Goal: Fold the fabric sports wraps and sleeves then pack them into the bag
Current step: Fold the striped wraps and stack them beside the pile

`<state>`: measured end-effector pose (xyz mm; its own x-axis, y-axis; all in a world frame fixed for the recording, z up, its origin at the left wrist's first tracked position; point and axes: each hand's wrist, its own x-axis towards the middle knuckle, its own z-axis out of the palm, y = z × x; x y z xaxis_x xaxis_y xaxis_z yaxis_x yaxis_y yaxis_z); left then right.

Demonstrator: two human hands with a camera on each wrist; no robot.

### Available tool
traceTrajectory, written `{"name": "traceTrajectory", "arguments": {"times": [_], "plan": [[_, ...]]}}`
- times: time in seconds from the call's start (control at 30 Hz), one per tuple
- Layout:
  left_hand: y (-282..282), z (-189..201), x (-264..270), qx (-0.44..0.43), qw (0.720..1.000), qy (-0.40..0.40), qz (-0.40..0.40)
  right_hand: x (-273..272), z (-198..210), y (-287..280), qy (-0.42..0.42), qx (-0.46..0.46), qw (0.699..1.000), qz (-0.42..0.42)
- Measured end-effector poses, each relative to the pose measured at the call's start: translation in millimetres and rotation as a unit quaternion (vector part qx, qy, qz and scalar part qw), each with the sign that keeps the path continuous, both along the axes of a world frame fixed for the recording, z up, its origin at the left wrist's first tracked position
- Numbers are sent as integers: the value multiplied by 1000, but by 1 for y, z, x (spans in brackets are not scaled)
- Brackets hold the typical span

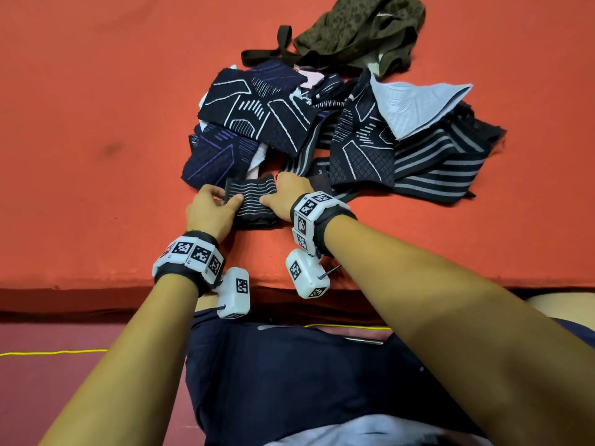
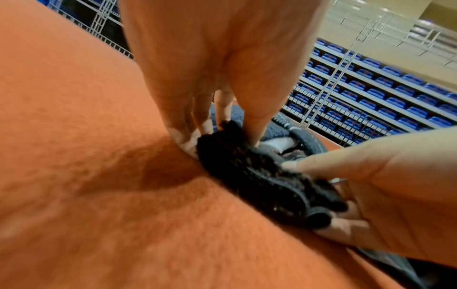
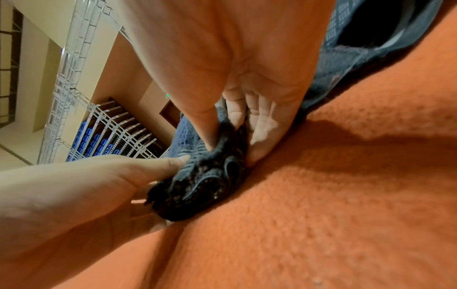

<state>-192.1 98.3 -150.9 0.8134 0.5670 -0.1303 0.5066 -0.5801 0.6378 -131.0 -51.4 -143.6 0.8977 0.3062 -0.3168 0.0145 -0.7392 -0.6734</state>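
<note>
While both hands pinch a small black striped wrap (image 1: 251, 201) at the near edge of the orange mat (image 1: 96, 156), left hand (image 1: 211, 209) and right hand (image 1: 286, 196) at opposite ends, folding looks barely begun. Behind it the pile of wraps and sleeves (image 1: 338, 133) lies loose, and the olive bag (image 1: 360, 30) beyond appears unpacked.

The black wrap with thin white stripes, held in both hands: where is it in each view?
Head: wrap centre-left, between left hand and right hand.
Left wrist: dark bundle at centre.
Right wrist: dark bundle at centre.
Shared landmark: the orange mat beneath it.
</note>
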Motion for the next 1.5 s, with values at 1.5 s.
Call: {"name": "traceTrajectory", "arguments": {"times": [1.5], "plan": [[-126, 3, 57, 103, 937, 41, -331, 26, 11, -165, -2, -14, 994, -111]]}}
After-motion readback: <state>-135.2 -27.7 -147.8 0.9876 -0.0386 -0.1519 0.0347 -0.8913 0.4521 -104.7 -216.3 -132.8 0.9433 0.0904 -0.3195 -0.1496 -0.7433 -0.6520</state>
